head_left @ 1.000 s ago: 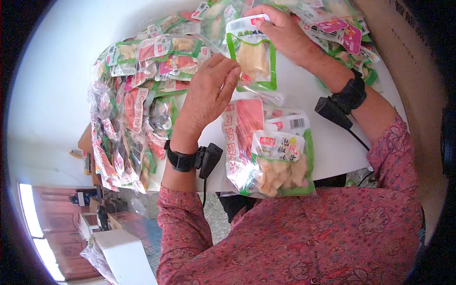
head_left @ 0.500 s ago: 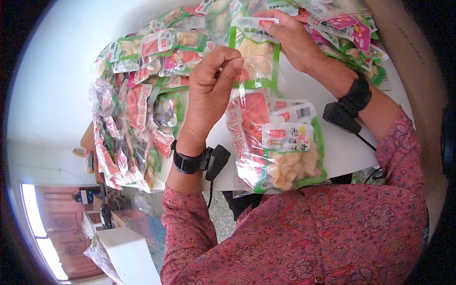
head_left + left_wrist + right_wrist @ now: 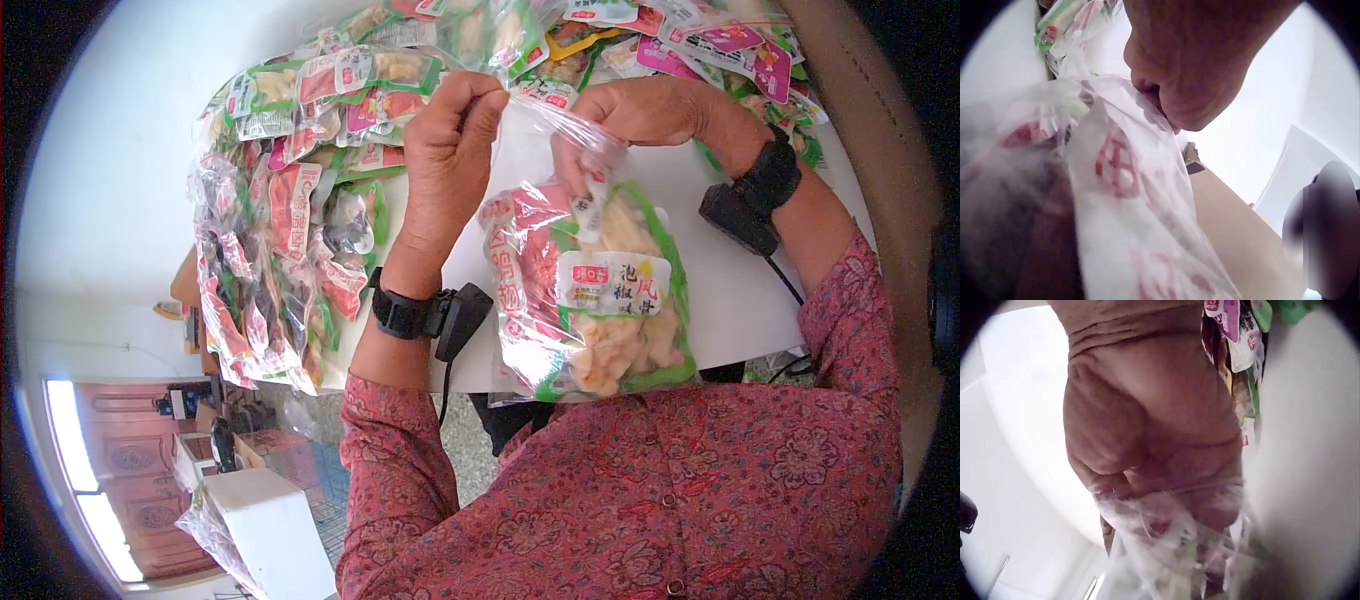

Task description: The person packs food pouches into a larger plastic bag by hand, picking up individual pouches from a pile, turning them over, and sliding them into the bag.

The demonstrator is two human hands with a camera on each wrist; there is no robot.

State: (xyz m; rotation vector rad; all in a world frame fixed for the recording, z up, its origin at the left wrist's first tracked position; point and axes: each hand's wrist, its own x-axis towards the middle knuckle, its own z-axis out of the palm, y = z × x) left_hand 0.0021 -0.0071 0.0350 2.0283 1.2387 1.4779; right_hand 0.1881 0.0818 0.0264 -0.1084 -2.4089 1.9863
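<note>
A person in a dusty-red, floral-patterned shirt (image 3: pixel 620 480) sits or stands at a white tabletop (image 3: pixel 730 310). A long heap of glossy red, green and white plastic food packets (image 3: pixel 290 210) covers its left side, and more green, pink and white packets (image 3: pixel 735 55) lie along the far and right side. Near the person, at the table's edge, is a transparent plastic bag with red printing (image 3: pixel 520 300), holding a green-edged packet of pale pieces (image 3: pixel 610 350) and, behind its upper part, another green-edged packet with a white top (image 3: pixel 625 225). The left hand (image 3: pixel 450 165) pinches the bag's rim, drawing it taut. The right hand (image 3: pixel 640 115) has fingers inside the bag's mouth, at the rear packet's white top; whether they grasp it, I cannot tell. Black straps (image 3: pixel 405 315) circle both wrists.
</note>
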